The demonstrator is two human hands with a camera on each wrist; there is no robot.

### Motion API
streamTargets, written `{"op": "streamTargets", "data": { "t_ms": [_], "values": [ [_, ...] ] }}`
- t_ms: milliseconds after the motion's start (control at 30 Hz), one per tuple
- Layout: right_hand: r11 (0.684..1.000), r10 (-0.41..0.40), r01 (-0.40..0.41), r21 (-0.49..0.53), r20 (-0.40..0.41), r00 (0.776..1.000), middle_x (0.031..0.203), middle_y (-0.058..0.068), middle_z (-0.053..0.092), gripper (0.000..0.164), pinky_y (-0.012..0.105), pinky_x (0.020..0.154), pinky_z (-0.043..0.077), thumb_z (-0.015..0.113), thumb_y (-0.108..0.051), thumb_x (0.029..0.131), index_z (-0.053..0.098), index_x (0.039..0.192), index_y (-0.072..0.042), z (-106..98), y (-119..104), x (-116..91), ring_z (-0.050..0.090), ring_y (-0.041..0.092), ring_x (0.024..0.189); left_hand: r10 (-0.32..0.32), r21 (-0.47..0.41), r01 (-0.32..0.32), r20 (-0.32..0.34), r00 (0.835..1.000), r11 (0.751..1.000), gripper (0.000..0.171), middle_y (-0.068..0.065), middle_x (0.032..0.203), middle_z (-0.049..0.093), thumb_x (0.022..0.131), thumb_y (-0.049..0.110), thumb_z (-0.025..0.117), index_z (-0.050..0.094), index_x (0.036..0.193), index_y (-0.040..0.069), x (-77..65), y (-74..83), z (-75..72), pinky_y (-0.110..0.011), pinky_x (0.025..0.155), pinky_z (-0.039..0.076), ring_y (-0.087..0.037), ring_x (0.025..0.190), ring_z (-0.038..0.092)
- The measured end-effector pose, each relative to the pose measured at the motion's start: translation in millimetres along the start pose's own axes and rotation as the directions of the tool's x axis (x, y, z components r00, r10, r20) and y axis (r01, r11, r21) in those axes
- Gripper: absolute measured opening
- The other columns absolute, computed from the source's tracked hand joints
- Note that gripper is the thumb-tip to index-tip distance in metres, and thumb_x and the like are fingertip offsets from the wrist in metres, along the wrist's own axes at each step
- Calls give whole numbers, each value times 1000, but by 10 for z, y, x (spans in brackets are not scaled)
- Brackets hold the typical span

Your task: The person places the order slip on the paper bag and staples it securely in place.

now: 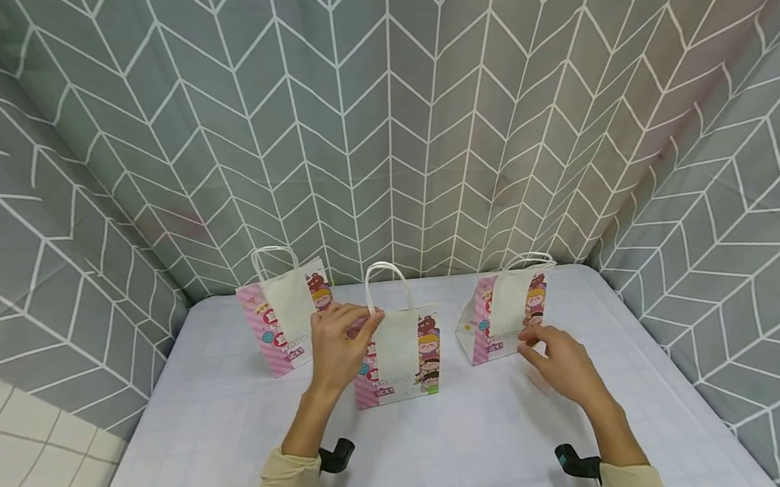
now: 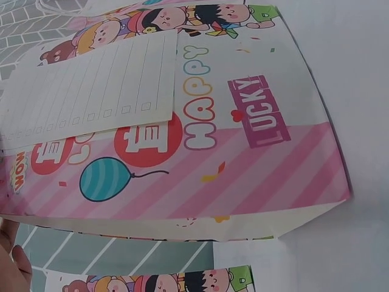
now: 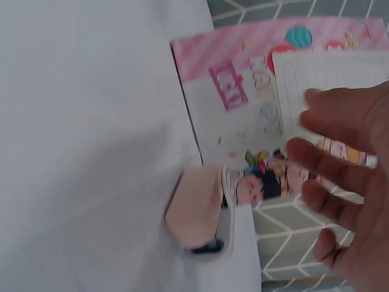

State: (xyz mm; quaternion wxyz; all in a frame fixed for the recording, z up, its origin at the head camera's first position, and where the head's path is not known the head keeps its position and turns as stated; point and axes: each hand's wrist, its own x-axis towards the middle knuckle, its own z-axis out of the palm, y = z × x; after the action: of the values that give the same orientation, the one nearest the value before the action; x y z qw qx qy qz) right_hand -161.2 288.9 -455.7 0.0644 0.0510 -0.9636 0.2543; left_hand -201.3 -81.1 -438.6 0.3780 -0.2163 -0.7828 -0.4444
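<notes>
A paper gift bag [image 1: 431, 360] with pink stripes, cartoon figures and white twisted handles stands upright in the middle. My left hand [image 1: 340, 342] pinches its top edge by the foot of the handle. A lined paper sheet [image 2: 91, 85] covers part of the bag's front in the left wrist view. My right hand [image 1: 562, 361] is in front of a matching right-hand bag [image 1: 479, 332], fingers loosely bent and apart, holding nothing. Below those fingers, a blurred pinkish item [image 3: 194, 210] with a pale rounded rim shows in the right wrist view.
Another matching gift bag [image 1: 261, 324] stands at the back left, slightly turned. All the bags stand on a white-covered table [image 1: 450, 455]. Grey curtains [image 1: 379, 121] with white zigzag lines rise behind and at both sides.
</notes>
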Motion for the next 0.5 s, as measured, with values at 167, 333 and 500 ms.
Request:
{"op": "streamTargets", "data": {
  "t_ms": [167, 333, 500],
  "values": [
    [991, 82, -61, -123, 171, 982, 116, 20, 66, 41, 68, 83, 46, 69, -27, 95, 65, 128, -3, -25, 176, -22, 60, 43, 107, -11, 3, 11, 9, 1000, 1000, 12, 1, 84, 77, 84, 23, 83, 80, 88, 12, -4, -2, -3, -42, 82, 31, -18, 80, 62],
    [981, 148, -108, -164, 255, 955, 114, 21, 66, 52, 70, 84, 45, 71, -35, 92, 63, 130, 0, -15, 254, -21, 60, 44, 107, -13, -4, 13, 7, 1000, 1000, 12, 1, 84, 77, 84, 23, 83, 80, 88, 13, -5, 1, -1, -42, 82, 31, -17, 79, 61],
    [966, 204, -140, -217, 307, 930, 119, 26, 64, 57, 67, 86, 46, 74, -34, 90, 60, 131, 3, 20, 294, -16, 60, 46, 110, -10, -8, 10, 9, 1000, 1000, 12, 0, 83, 76, 83, 23, 84, 80, 87, 12, 3, 3, 8, -43, 82, 31, -18, 79, 62]
  ]
}}
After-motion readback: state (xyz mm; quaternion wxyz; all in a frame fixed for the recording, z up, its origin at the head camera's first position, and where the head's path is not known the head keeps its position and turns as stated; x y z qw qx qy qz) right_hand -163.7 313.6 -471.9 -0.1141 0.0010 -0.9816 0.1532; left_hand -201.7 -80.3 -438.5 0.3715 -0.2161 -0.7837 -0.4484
